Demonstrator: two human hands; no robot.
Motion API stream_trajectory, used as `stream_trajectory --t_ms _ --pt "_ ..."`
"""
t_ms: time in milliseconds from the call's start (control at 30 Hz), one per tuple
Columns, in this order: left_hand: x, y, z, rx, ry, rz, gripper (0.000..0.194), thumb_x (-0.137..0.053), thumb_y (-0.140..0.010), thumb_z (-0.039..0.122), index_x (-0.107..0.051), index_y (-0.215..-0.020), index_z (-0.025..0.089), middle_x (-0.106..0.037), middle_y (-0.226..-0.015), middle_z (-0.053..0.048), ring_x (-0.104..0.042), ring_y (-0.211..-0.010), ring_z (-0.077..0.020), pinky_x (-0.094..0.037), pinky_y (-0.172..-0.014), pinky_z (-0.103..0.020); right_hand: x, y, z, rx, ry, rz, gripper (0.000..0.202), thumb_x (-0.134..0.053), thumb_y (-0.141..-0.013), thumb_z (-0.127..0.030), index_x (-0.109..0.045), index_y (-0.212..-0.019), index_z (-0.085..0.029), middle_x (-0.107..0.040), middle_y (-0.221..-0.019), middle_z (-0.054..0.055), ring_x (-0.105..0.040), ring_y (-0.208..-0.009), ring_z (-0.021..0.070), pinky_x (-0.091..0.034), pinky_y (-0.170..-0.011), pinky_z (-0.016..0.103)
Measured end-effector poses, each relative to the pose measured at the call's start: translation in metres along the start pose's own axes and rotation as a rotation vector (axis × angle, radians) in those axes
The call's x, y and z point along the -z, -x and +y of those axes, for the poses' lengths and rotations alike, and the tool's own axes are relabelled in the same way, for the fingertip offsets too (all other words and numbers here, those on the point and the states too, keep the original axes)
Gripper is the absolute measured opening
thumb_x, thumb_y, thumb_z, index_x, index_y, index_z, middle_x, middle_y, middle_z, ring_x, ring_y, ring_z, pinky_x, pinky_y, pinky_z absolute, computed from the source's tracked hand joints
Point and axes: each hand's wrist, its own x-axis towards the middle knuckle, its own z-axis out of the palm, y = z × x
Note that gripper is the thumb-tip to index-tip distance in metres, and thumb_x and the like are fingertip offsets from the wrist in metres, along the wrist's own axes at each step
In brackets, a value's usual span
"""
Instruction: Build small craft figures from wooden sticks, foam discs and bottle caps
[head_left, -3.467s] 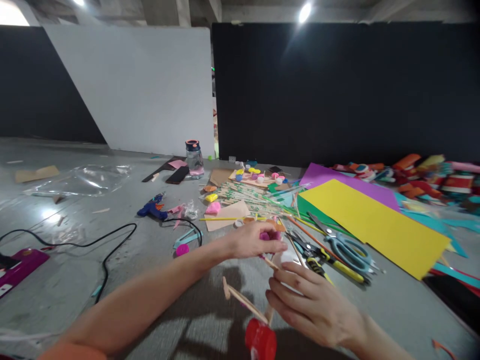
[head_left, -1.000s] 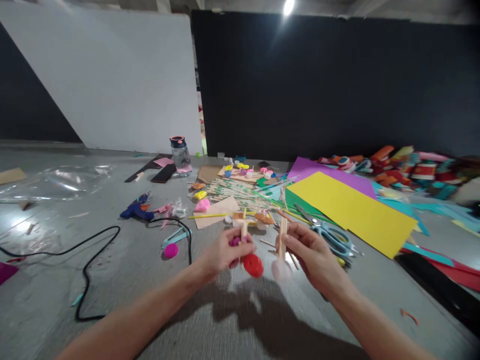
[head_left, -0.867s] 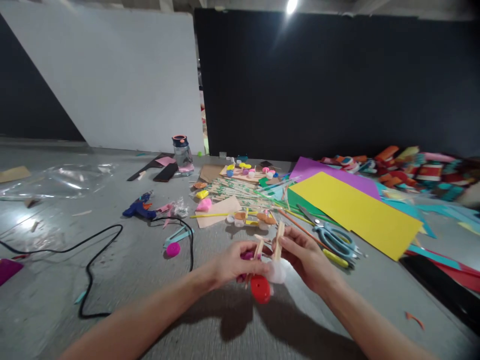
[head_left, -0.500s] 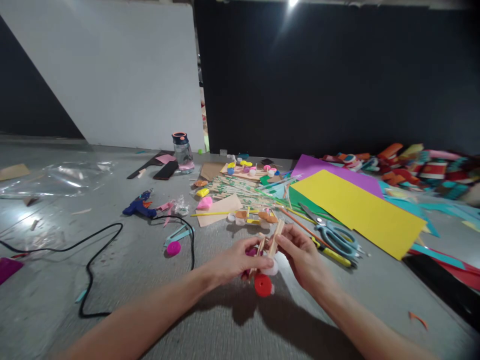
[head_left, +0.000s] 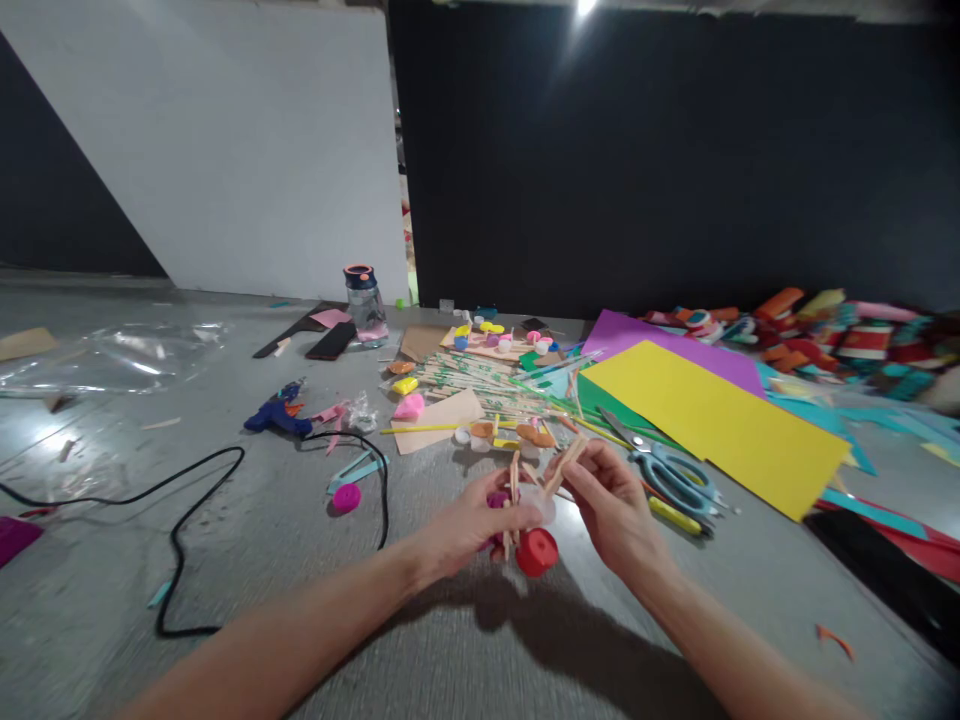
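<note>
Just above the grey tabletop, my left hand (head_left: 480,520) is closed on a small craft model made of wooden sticks and bottle caps. A red cap (head_left: 537,552) sticks out at the model's lower right, a whitish cap (head_left: 541,503) is above it, and purple caps show partly behind my fingers. Between the thumb and fingers of my right hand (head_left: 606,490) is a light wooden stick piece (head_left: 568,460), tilted up to the right. Its lower end is close to the model; whether they touch I cannot tell.
Blue-handled scissors (head_left: 679,480) and a yellow cutter (head_left: 679,516) lie right of my hands, beside yellow paper (head_left: 712,425). Ahead are printed sticks (head_left: 480,380) and another cap model (head_left: 517,434). A blue glue gun (head_left: 279,415), its black cord and a bottle (head_left: 365,305) stand left.
My right hand has moved slightly right, and the wooden stick piece now leans more to the right, apart from my left thumb. The model in my left hand has turned a little.
</note>
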Motion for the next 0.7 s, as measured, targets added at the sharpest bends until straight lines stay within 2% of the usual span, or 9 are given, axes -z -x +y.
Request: stream_trajectory --t_ms 200,400,533,700 --pt "0.005 -0.003 -0.004 0.066 0.051 0.017 0.044 -0.083 -0.07 0.041 -0.064 -0.102 0.018 -0.054 -0.075 0.002 -0.043 -0.053 -0.0065 -0.027 -0.042 -0.019 0.004 0.001 0.0 0.01 0.031 -0.059 0.02 -0.07 -0.087 -0.043 -0.065 -0.088 -0.023 -0.069 -0.093 0.004 -0.063 -0.079 0.0187 -0.053 -0.07 0.032" --pt "0.01 -0.004 -0.006 -0.102 -0.129 0.146 0.035 -0.083 -0.069 0.034 -0.064 -0.093 0.016 -0.056 -0.075 0.003 -0.045 -0.06 -0.0087 -0.033 -0.053 -0.022 -0.002 0.008 0.0 -0.022 0.16 -0.078 0.023 -0.079 -0.08 -0.041 -0.069 -0.085 -0.021 -0.066 -0.083 0.002 -0.058 -0.069 0.0157 -0.048 -0.059 0.027" --pt "0.011 -0.004 -0.005 -0.189 -0.194 0.207 0.03 -0.08 -0.07 0.026 -0.061 -0.091 0.016 -0.057 -0.081 0.002 -0.049 -0.071 -0.0113 -0.037 -0.065 -0.023 -0.008 0.011 -0.002 -0.015 0.205 -0.072 0.028 -0.071 -0.088 -0.041 -0.062 -0.072 -0.02 -0.062 -0.083 0.002 -0.051 -0.056 0.0105 -0.041 -0.051 0.025" --pt "0.011 -0.003 -0.003 -0.236 -0.196 0.194 0.026 -0.078 -0.072 0.024 -0.058 -0.087 0.017 -0.054 -0.077 0.002 -0.047 -0.07 -0.0113 -0.036 -0.065 -0.024 -0.011 0.01 -0.001 -0.018 0.121 -0.1 0.031 -0.068 -0.091 -0.041 -0.058 -0.071 -0.02 -0.057 -0.082 0.0 -0.053 -0.057 0.0102 -0.042 -0.049 0.025"
